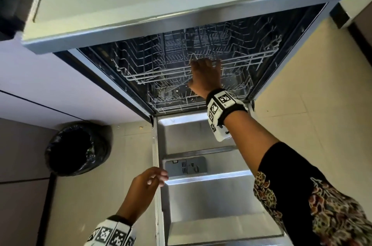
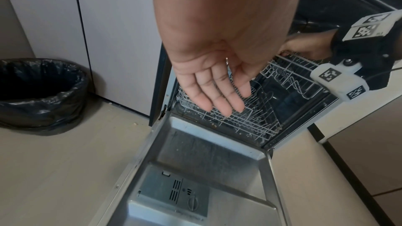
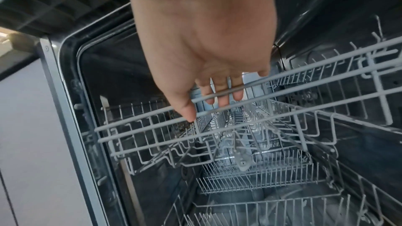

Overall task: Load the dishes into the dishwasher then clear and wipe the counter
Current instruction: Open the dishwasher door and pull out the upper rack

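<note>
The dishwasher stands open, its steel door [image 1: 203, 197] folded flat toward me. My right hand [image 1: 205, 70] reaches in and holds the front rail of the white wire upper rack [image 1: 157, 73]. In the right wrist view the fingers [image 3: 224, 95] hook behind the top wire of the upper rack [image 3: 304, 78] and the thumb lies in front of it. The lower rack [image 1: 173, 104] sits inside below. No dishes show in either rack. My left hand [image 1: 150, 182] hovers open over the door's left edge, fingers [image 2: 217, 95] straight, holding nothing.
A round bin lined with a black bag [image 1: 77, 149] stands on the floor left of the door, against pale cabinet fronts [image 1: 50, 76]. The counter edge [image 1: 141, 30] overhangs the dishwasher. A detergent dispenser [image 1: 185, 166] is set in the door. Tiled floor lies to the right.
</note>
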Available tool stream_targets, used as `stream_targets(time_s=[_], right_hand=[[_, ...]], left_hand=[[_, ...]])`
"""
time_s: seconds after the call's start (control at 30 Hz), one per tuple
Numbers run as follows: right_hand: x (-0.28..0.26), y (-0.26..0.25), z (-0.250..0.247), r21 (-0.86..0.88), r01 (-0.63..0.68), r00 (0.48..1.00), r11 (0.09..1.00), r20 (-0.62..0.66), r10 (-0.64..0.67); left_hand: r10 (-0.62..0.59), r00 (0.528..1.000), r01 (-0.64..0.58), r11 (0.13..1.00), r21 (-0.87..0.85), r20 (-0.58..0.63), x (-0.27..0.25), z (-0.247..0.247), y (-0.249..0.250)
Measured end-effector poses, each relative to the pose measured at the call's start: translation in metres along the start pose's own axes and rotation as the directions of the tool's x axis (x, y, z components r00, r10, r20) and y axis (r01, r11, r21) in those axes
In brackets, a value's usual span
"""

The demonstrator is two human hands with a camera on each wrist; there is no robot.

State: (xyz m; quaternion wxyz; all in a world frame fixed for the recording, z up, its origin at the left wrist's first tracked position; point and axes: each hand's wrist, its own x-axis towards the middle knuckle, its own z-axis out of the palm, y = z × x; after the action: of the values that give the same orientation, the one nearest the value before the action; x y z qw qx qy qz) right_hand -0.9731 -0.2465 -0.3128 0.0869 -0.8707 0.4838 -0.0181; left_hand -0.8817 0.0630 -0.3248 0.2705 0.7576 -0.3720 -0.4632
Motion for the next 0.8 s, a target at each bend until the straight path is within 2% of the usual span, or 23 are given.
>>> stream_targets(time_s=[0.17, 0.27, 0.33, 0.4, 0.47, 0.57, 0.63, 0.7, 0.8], right_hand=[[-0.013, 0.002, -0.002, 0.113, -0.020, 0.990, 0.993, -0.137, 0.035], [-0.047, -0.001, 0.004, 0.176, 0.030, 0.959, 0.984, -0.283, 0.022], [-0.076, -0.006, 0.009, 0.217, 0.038, 0.948, 0.975, -0.315, 0.033], [-0.108, -0.012, 0.014, 0.289, 0.025, 0.955, 0.957, -0.289, 0.062], [-0.140, -0.017, 0.016, 0.349, 0.011, 0.967, 0.937, -0.242, 0.079], [-0.176, -0.020, 0.010, 0.426, -0.016, 0.979, 0.904, -0.177, 0.101], [-0.193, -0.021, 0.004, 0.454, -0.041, 0.986, 0.890, -0.127, 0.110], [-0.204, -0.021, 0.001, 0.438, -0.070, 0.991, 0.896, -0.073, 0.113], [-0.219, -0.019, -0.003, 0.416, -0.119, 0.992, 0.901, 0.092, 0.089]], left_hand=[[0.000, 1.000, 0.000, 1.000, -0.003, -0.026, -0.002, 0.000, 0.004], [0.034, 0.999, -0.034, 0.999, 0.006, -0.027, 0.000, 0.001, 0.011], [0.086, 0.995, -0.084, 0.995, 0.052, -0.044, -0.001, 0.003, 0.016], [0.210, 0.974, -0.192, 0.964, 0.184, -0.088, -0.006, 0.003, 0.023], [0.357, 0.923, -0.282, 0.883, 0.375, -0.146, -0.011, 0.003, 0.033], [0.467, 0.850, -0.278, 0.791, 0.544, -0.244, -0.016, 0.000, 0.050], [0.491, 0.826, -0.247, 0.756, 0.606, -0.276, -0.019, -0.002, 0.058], [0.489, 0.838, -0.216, 0.706, 0.675, -0.243, -0.019, -0.005, 0.058], [0.411, 0.902, -0.201, 0.670, 0.714, -0.133, -0.018, -0.006, 0.044]])
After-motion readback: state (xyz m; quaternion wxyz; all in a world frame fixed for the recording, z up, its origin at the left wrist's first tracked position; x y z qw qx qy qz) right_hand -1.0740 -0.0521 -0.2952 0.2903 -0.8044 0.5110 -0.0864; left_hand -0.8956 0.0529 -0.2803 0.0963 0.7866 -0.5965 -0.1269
